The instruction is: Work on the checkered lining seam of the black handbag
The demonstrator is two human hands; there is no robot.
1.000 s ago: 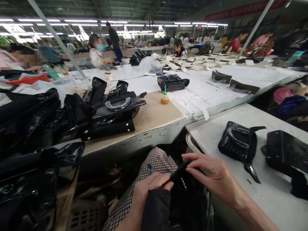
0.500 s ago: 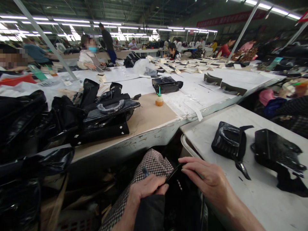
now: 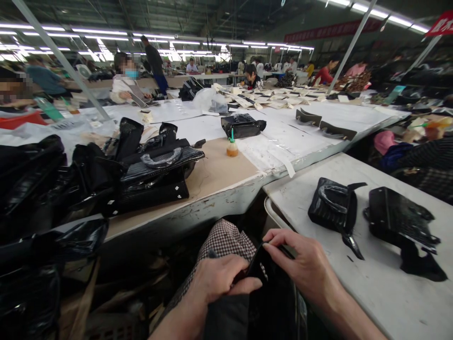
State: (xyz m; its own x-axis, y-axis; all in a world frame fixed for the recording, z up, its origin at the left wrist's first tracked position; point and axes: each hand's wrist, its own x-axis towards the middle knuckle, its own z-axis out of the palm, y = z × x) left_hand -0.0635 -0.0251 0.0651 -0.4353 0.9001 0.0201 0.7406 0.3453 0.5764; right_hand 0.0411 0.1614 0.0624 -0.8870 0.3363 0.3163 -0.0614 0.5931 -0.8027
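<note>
Head view: left hand, right hand pinching black bag on lap; white table beside, strip-lit hall.

The glossy, smooth black faux-leather bag piece lies against brown-and-white checked woven cloth trousers, while shiny black croc-embossed handbags sit on the matt, scuffed white painted table, near a dull brown paper sheet and a translucent amber plastic bottle.
</note>
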